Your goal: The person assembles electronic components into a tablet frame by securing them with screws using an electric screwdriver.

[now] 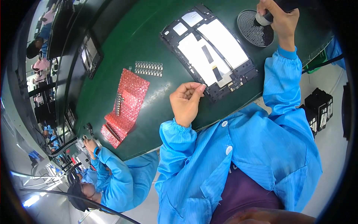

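A flat black device frame (209, 56) with white panels, like an opened tablet, lies on the green table in front of me. My left hand (186, 102) is at its near left edge, thumb and fingertips pressed together; whatever is between them is too small to name. Up at the far right, my right hand (281, 22) grips a black-and-white tool (263, 19) whose kind I cannot make out. Its tip is over a round grey dish (246, 33) with a mesh-like inside, where small black pieces (267, 36) are heaped on one side.
Left of the frame lie a sheet of small parts in rows (149, 69) and red bubble wrap (134, 89) with a strip of parts (119, 104) on it. Another dark device (90, 56) stands farther left. A co-worker in blue (123, 179) sits at the lower left.
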The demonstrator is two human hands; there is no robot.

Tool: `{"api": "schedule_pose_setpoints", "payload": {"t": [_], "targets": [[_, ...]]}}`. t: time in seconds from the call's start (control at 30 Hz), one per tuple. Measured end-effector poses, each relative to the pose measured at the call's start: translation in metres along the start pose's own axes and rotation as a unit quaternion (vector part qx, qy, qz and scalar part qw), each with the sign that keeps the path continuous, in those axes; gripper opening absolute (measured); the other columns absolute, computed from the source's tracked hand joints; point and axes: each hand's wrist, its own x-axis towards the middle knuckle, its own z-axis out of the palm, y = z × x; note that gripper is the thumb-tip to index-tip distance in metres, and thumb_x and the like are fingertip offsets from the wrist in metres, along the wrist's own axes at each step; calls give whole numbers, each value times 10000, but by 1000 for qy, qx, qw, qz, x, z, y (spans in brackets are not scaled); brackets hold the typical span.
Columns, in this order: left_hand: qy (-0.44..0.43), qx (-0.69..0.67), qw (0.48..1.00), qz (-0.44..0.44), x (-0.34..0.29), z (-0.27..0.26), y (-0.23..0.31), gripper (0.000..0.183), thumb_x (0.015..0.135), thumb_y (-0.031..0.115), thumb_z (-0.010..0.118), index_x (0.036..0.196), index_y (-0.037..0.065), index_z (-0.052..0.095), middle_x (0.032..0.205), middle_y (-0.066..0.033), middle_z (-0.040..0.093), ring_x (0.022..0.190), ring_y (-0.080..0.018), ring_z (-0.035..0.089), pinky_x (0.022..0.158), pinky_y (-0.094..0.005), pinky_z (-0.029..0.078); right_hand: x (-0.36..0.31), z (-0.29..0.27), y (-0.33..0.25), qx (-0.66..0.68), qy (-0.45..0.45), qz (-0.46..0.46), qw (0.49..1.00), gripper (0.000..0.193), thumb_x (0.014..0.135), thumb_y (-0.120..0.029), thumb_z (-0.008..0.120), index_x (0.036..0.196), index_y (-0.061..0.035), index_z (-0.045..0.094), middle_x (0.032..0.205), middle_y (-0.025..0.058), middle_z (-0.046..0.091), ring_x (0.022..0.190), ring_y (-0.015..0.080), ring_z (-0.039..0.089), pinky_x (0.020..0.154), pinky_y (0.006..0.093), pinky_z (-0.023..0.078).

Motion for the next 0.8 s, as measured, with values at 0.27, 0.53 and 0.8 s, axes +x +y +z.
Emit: {"api": "schedule_pose_setpoints", "payload": {"t": [0.27,0.53,0.8], "targets": [[29,54,998,14,10,0,-3,149,757,41,719,831,-34,614,731,-26,617,650,-64,556,584,-183,433,-4,24,-16,-645,47,-17,763,253,731,22,669,933,16,517,539,44,533,404,118,508,388,220,392],[86,127,979,134,8,4,-12,154,716,41,746,789,-10,620,737,-27,601,628,-75,559,523,-191,437,-3,25,-12,-632,57,-30,772,258,732,39,658,944,17,512,562,48,531,410,123,512,387,226,400],[90,332,864,368,-3,5,-19,231,684,123,746,873,19,661,803,-87,580,670,-234,581,568,-318,487,-15,39,-5,-537,-77,7,840,256,796,13,587,1045,-9,533,667,84,518,531,177,521,539,357,454]]}}
